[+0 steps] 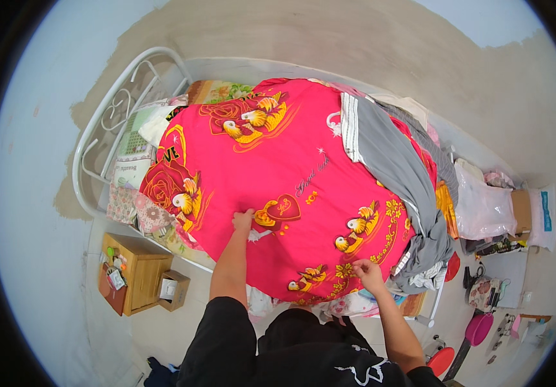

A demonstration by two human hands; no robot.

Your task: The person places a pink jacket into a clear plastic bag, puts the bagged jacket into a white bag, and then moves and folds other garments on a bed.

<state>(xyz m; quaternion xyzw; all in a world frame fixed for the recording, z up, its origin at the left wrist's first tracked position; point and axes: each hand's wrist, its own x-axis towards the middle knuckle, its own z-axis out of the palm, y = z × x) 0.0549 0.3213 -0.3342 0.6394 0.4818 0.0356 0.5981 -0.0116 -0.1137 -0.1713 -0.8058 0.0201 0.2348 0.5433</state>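
Note:
A bright pink-red quilt cover (271,148) with roses, birds and yellow flowers is spread over most of the bed, bulging in the middle. My left hand (242,220) is closed on the cloth near its centre, beside a printed heart; a small white patch shows just below it. Farther right and nearer to me, my right hand (369,275) pinches the cover close to its yellow-flowered border. A grey cloth (387,142) with white striped edging lies over the cover's right end and hangs down at the near right corner. What lies under the cover is hidden.
A white metal headboard (83,158) stands at the left, with patterned pillows (135,164) beside it. A wooden bedside cabinet (146,274) and small open box (175,289) are below. Plastic-wrapped packages (481,200) sit beyond the bed's right end; red stools (441,361) stand lower right.

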